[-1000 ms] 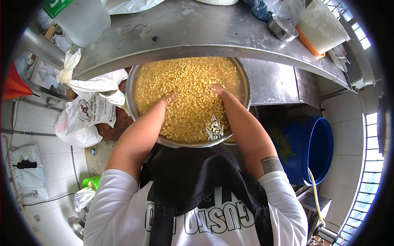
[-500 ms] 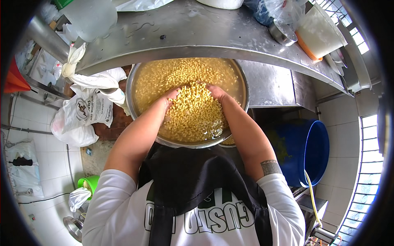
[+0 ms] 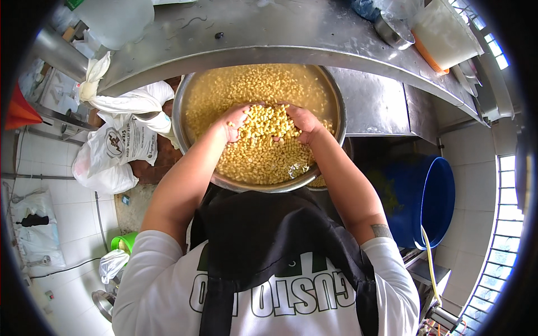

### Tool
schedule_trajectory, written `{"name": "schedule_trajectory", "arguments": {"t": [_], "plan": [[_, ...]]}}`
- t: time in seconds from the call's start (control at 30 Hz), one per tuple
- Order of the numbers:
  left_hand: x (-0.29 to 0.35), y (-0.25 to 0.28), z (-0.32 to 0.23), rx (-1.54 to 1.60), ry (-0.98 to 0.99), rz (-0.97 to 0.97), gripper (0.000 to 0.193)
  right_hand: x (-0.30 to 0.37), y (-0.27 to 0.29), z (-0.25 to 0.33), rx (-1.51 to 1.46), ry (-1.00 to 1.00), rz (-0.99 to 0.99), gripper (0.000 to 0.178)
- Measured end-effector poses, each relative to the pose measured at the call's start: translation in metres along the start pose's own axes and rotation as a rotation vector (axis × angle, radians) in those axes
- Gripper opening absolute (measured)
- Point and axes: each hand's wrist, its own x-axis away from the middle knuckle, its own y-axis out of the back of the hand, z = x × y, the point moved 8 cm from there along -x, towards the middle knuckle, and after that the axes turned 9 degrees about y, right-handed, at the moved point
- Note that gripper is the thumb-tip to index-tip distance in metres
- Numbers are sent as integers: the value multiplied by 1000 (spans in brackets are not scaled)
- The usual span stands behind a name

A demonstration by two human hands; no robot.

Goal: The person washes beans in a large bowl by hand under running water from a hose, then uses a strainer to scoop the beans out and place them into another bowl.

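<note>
A wide round metal basin (image 3: 336, 106) holds a mass of soaked yellow beans (image 3: 252, 89) in cloudy water, set under the edge of a steel counter. Both of my hands are cupped together above the middle of the basin, lifting a heap of beans (image 3: 266, 120) between them. My left hand (image 3: 232, 120) holds the heap's left side and my right hand (image 3: 305, 123) its right side. My palms are hidden under the beans.
The steel counter (image 3: 252, 33) curves across the top with a translucent jug (image 3: 115, 19), a small metal bowl (image 3: 392, 31) and a white tub (image 3: 445, 33). White printed sacks (image 3: 120, 145) lie at left. A blue bucket (image 3: 428, 201) stands at right, a green cup (image 3: 124, 242) lower left.
My hands were apart and sunk in the beans; they have drawn together and risen, scooping up a heap of beans between them.
</note>
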Motion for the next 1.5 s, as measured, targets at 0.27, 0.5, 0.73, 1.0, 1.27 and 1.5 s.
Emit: {"name": "schedule_trajectory", "arguments": {"t": [0.27, 0.5, 0.73, 1.0, 1.27, 1.5], "plan": [[48, -6, -41, -581, -321, -308, 18, 28, -22, 35, 273, 316, -65, 30], [110, -63, -74, -1255, -411, -591, 28, 38, -26, 62, 690, 441, -222, 45], [101, -37, -50, -1753, -253, -844, 62, 42, -50, 63, 1415, 618, -3, 52], [96, -14, -38, -1865, 61, -820, 79, 49, -71, 48, 1792, 453, 198, 69], [168, -22, -41, -1611, -650, -789, 51, 0, -36, 122, 1592, 634, -43, 66], [197, 2, -17, -1456, -948, -888, 16, -66, -64, 149, 2011, 937, 122, 60]]}}
